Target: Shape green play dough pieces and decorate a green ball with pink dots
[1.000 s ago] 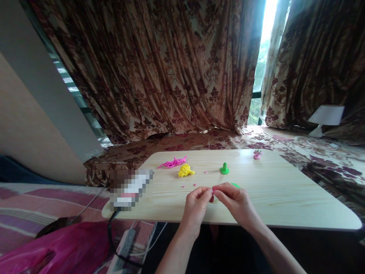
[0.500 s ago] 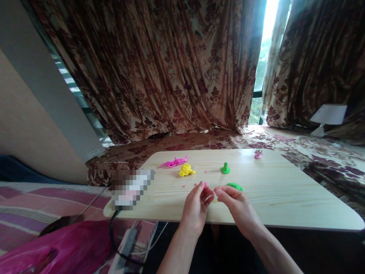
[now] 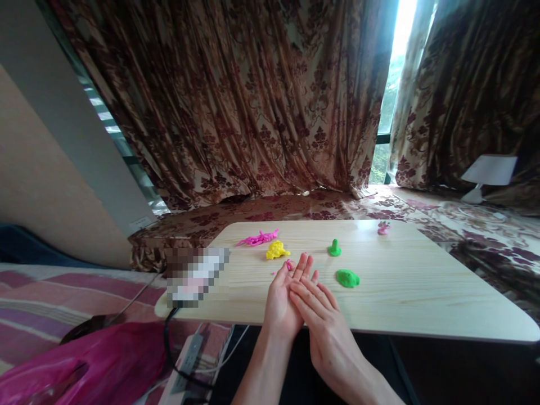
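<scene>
My left hand (image 3: 283, 301) is turned palm up, with several fingers stretched out. A small piece of pink modelling clay (image 3: 288, 264) shows at its thumb and forefinger, apparently pinched there. Across the left palm lies my right hand (image 3: 318, 304), palm down, its fingers straight and close together. Whether anything is between the palms is hidden. A flattened green clay lump (image 3: 348, 278) rests right of the hands, and a green clay piece with an upright stub (image 3: 334, 248) stands behind it. Yellow clay (image 3: 277, 251) and a stringy pink clay mass (image 3: 258, 238) lie beyond my left hand.
The light wooden table (image 3: 422, 287) bears a small pink and green figure (image 3: 383, 227) at its far right. A pixelated object (image 3: 198, 278) sits at the left edge, with a black cable (image 3: 166, 343) hanging down. A white lamp (image 3: 485, 171) stands beyond the table.
My right hand has gone from a fingertip pinch to lying flat across the left palm. My left hand has turned up and opened its outer fingers. The green lump is now uncovered.
</scene>
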